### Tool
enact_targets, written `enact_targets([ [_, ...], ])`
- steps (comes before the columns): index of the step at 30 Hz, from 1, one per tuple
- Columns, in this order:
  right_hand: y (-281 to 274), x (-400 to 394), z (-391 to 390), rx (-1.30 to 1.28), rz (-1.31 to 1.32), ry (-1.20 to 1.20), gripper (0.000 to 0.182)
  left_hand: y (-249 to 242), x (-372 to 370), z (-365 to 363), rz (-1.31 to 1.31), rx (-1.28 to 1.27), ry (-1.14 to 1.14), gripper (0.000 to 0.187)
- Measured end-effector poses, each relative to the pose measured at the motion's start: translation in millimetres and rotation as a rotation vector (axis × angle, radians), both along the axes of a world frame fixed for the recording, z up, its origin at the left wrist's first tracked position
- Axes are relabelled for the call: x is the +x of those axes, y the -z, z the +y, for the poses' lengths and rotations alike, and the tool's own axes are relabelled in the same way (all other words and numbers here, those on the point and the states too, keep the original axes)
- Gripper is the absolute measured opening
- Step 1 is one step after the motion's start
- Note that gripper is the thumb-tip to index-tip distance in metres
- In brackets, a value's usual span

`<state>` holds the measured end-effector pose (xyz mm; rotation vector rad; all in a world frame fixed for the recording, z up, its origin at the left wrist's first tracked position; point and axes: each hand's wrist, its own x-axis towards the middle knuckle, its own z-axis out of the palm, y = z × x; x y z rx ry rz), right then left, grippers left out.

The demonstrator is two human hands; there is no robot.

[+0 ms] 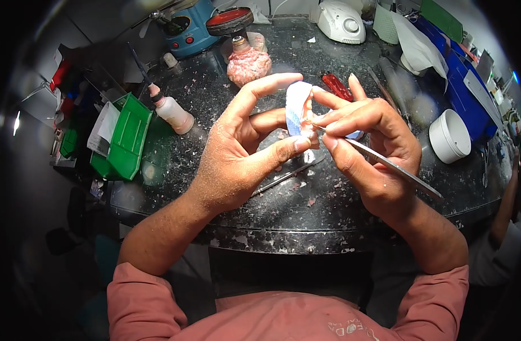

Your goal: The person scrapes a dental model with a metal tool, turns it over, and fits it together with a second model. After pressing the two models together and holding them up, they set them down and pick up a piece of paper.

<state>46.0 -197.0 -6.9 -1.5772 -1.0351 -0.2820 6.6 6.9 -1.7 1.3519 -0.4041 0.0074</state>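
Observation:
Between the thumb and fingers of my left hand (229, 148), a white and blue dental model (296, 105) is held up on its side above the bench. Its row of teeth faces right. My right hand (379, 142) grips a slim metal dental carver (399, 170) like a pen. The carver's tip is at the teeth, though fingers partly cover the spot, so contact is hard to confirm. Right-hand fingertips also come close to the model's edge. Beneath the hands, a second thin metal tool (286, 177) lies on the black bench (266, 224), with white and blue pieces partly hidden behind the right hand.
A bottle with a brush (174, 115) and green bin (136, 133) stand left. Behind are a pink-crusted burner (249, 65), blue machine (192, 31) and white dial unit (341, 23). A red object (335, 86) and white tub (449, 136) sit right. Another person's arm (505, 199) shows far right.

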Motion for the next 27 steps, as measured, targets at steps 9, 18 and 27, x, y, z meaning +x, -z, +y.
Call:
enact_targets([
  [9,-0.5,2.2,-1.1,-0.046,-0.052,-0.037,0.014,1.3,0.3,1.3,0.016,-0.008,0.014,0.071],
  [18,-1.1,5.7,-2.8,-0.04,-0.063,0.098,0.019,1.0,4.0,7.3,0.126,-0.107,0.041,0.046],
  [27,-10.9,10.0,-5.6,-0.023,0.036,0.185,0.055,-2.8,-9.7,-1.7,0.167,0.117,-0.034,0.043],
])
